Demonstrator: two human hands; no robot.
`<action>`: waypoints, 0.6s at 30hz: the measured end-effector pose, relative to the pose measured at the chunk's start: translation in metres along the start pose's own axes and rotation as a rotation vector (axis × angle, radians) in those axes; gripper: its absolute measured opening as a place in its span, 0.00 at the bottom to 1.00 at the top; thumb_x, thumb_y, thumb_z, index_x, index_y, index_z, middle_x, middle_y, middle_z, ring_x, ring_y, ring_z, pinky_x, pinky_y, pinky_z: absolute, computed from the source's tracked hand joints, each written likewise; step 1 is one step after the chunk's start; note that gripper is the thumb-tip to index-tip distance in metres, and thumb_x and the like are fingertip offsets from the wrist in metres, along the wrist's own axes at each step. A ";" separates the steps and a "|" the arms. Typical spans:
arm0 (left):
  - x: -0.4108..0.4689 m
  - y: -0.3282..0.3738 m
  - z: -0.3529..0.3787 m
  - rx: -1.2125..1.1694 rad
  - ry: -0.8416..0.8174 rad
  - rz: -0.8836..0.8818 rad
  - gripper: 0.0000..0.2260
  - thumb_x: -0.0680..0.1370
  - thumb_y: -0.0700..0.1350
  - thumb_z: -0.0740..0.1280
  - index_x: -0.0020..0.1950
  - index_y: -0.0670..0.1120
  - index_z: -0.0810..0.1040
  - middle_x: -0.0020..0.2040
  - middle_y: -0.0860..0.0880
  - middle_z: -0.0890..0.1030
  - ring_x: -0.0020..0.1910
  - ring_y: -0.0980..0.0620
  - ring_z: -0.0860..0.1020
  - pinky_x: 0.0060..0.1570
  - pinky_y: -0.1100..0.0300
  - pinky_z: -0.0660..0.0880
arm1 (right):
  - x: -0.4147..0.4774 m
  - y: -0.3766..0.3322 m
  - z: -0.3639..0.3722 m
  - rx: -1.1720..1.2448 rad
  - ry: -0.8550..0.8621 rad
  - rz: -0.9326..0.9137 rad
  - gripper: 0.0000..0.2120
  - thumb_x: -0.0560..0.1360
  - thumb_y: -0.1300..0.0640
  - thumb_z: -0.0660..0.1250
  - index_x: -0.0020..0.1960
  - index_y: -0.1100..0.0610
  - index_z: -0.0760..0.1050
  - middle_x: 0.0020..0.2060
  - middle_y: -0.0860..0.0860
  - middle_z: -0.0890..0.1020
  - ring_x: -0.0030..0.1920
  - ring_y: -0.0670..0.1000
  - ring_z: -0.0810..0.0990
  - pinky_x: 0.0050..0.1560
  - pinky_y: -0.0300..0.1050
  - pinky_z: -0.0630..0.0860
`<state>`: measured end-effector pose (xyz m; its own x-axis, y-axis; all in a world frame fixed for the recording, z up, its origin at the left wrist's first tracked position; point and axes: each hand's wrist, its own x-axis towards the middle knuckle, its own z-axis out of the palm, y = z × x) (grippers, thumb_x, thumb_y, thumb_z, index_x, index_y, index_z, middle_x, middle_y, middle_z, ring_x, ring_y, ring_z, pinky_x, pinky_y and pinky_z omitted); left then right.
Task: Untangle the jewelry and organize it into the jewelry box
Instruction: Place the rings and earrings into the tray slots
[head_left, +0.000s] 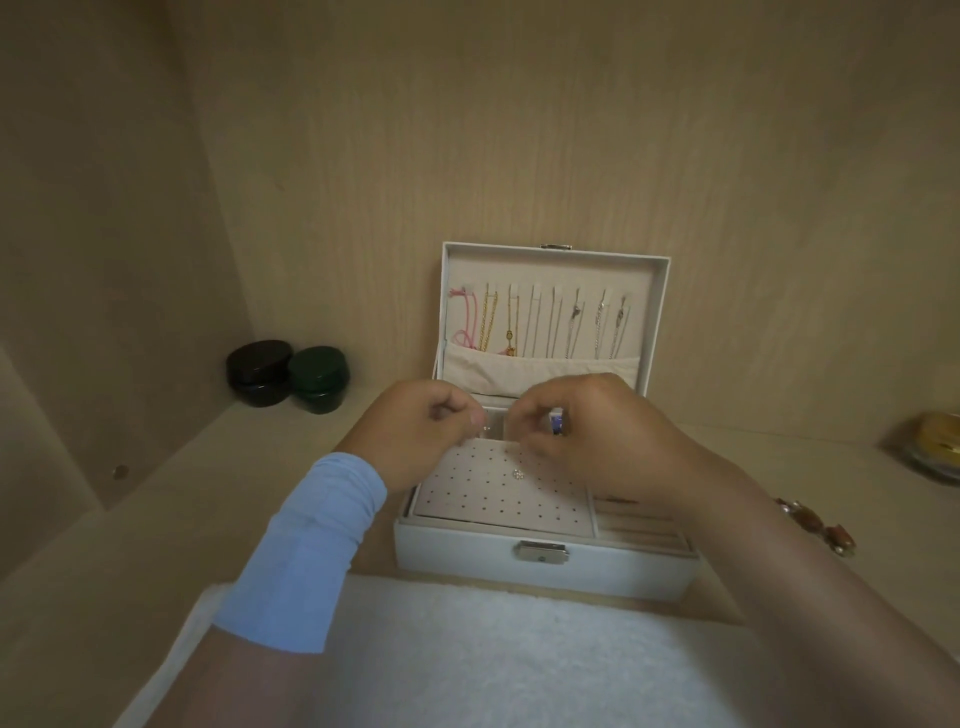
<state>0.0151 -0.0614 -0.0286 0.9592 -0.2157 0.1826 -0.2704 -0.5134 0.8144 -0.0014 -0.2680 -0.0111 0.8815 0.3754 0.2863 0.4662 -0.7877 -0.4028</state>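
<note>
White fleecy cloth (493, 649) lay nearest, against the front of the open jewelry box (613, 571) on a wooden shelf (156, 519). Left hand (415, 431) and right hand (597, 436) hovered over the perforated panel (467, 499), fingers curled narrow, tips pinched; contents could not be determined. Both hands obscured the rear compartments. One stud (518, 473) sat on the panel. Chains (540, 322) hung in the lid. Two dark jars (288, 376) stood left; a beaded bracelet (815, 525) lay right.

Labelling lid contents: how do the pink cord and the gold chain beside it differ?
The pink cord is pink, smooth string; the gold chain is yellow metal with links. The pink cord hangs from the leftmost hook and bows sideways; the gold chain hangs from the next hook, nearly straight. Both hang inside the open lid, reaching down to its fabric pocket.
</note>
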 end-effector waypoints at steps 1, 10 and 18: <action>0.000 0.002 0.002 -0.056 0.011 -0.016 0.04 0.78 0.47 0.69 0.46 0.52 0.84 0.39 0.58 0.83 0.41 0.60 0.80 0.48 0.61 0.75 | 0.002 -0.003 -0.001 0.098 0.045 -0.004 0.09 0.74 0.54 0.74 0.53 0.45 0.83 0.43 0.40 0.84 0.37 0.33 0.77 0.42 0.31 0.71; -0.003 0.004 -0.002 -0.239 0.028 -0.138 0.04 0.78 0.47 0.69 0.50 0.48 0.80 0.32 0.56 0.81 0.31 0.57 0.76 0.36 0.64 0.71 | 0.015 -0.017 0.014 0.357 0.123 0.044 0.04 0.71 0.55 0.77 0.46 0.49 0.87 0.38 0.43 0.86 0.33 0.35 0.77 0.37 0.27 0.69; -0.009 -0.015 -0.017 0.217 0.002 -0.016 0.07 0.74 0.44 0.71 0.46 0.57 0.83 0.42 0.57 0.82 0.36 0.64 0.77 0.39 0.67 0.71 | 0.015 -0.016 0.035 0.131 -0.008 0.050 0.02 0.73 0.50 0.75 0.45 0.44 0.85 0.38 0.37 0.84 0.41 0.36 0.79 0.46 0.34 0.75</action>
<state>0.0119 -0.0377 -0.0336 0.9637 -0.2040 0.1719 -0.2660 -0.6834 0.6799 0.0073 -0.2327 -0.0306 0.9043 0.3415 0.2564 0.4269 -0.7350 -0.5268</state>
